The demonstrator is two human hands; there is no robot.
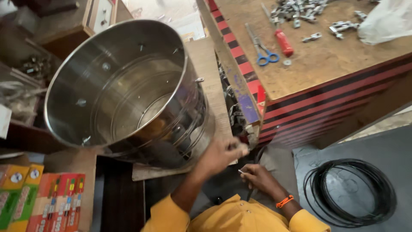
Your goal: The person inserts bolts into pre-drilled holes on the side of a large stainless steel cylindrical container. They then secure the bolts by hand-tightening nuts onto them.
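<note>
Yellow sleeves at the bottom edge, nearest the lens, cut off by the frame. Left hand [223, 154] raised, fingers curled together against the lower outer wall of a large steel drum [124, 90]; whether anything sits inside that curl, impossible to tell. Right hand [256, 177] just below and beside it, an orange band on the wrist, fingertips pinching a small pale piece [240, 171] too tiny to identify, with a thin black cable [253, 189] running down past the palm. Drum tilted, open mouth toward the camera, resting on a wooden board [206, 73], touching the left hand and close above the right. Drum base hidden behind its own wall and blurred reflections.

To the right, a wooden desk [326, 60] with red and black striped edging, bearing blue-handled scissors [262, 49], a red-handled screwdriver [281, 36] and scattered metal fittings [300, 10], partly cut off at the top. Coil of black wire [349, 191] on the grey floor. Colourful boxes [38, 197] bottom left, partly out of frame.
</note>
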